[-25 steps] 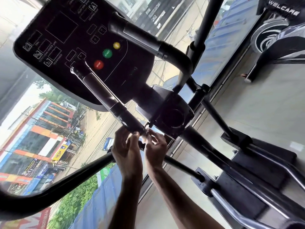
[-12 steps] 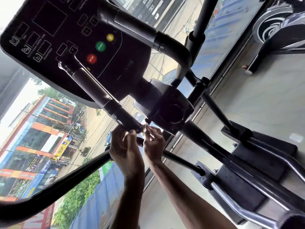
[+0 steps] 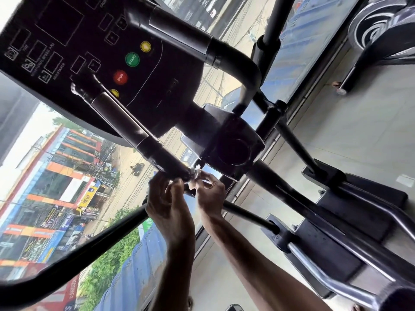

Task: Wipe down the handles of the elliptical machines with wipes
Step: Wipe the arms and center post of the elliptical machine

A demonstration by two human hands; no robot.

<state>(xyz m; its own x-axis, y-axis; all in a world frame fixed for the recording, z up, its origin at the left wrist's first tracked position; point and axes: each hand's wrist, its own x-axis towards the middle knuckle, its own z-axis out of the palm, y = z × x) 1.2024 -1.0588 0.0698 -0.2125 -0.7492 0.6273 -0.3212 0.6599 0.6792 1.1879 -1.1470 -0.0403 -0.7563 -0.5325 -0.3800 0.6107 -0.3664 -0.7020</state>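
Little has moved in the last second: both hands stay at the low end of the handle (image 3: pixel 139 135), and only the view has drifted a little; a motorbike (image 3: pixel 137 168) outside has gone further along the road. My left hand (image 3: pixel 167 205) has its fingers curled round the handle's end. My right hand (image 3: pixel 211 195) pinches the white wipe (image 3: pixel 196 175), which is crumpled against the handle tip, just left of the black pivot housing (image 3: pixel 231 142). The handle runs up and left from my hands to the console (image 3: pixel 67 41), crossing in front of the red STOP button (image 3: pixel 120 77). A second handle (image 3: pixel 186 32) bends across the top. Pedals (image 3: pixel 350 221) lie to the right, and another machine (image 3: pixel 381 30) stands at far right.
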